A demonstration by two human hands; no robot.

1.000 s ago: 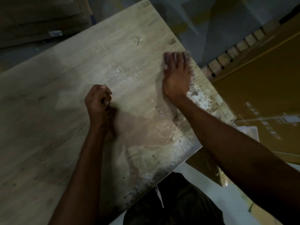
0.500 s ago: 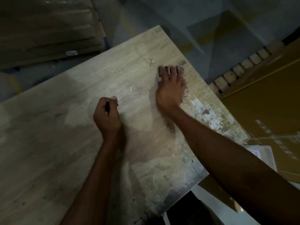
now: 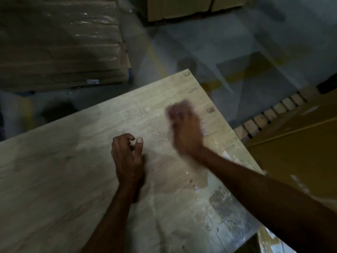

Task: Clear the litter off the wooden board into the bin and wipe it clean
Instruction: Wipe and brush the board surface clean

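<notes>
The pale wooden board [image 3: 54, 170] fills the lower left of the head view. White dusty residue [image 3: 226, 207] covers its near right part, along the edge. My right hand [image 3: 186, 128] lies flat on the board near the far right edge, fingers pointing away and blurred by motion. Left of it, my left hand [image 3: 127, 154] rests on the board with its fingers loosely curled and the thumb straight, and I see nothing in it. A small dark scrap [image 3: 210, 110] sits just right of my right hand. No bin or cloth is in view.
A stack of plastic-wrapped cartons [image 3: 60, 42] stands on the floor beyond the board's far left. Cardboard boxes [image 3: 178, 6] sit at the top. A large brown carton [image 3: 295, 152] on pallet slats [image 3: 273, 110] lies close to the board's right edge. Grey floor [image 3: 209, 48] lies between.
My right hand has swept leftward over the board and is now blurred. My left hand has loosened from a tight fist, its thumb now out. The view has tilted up.
</notes>
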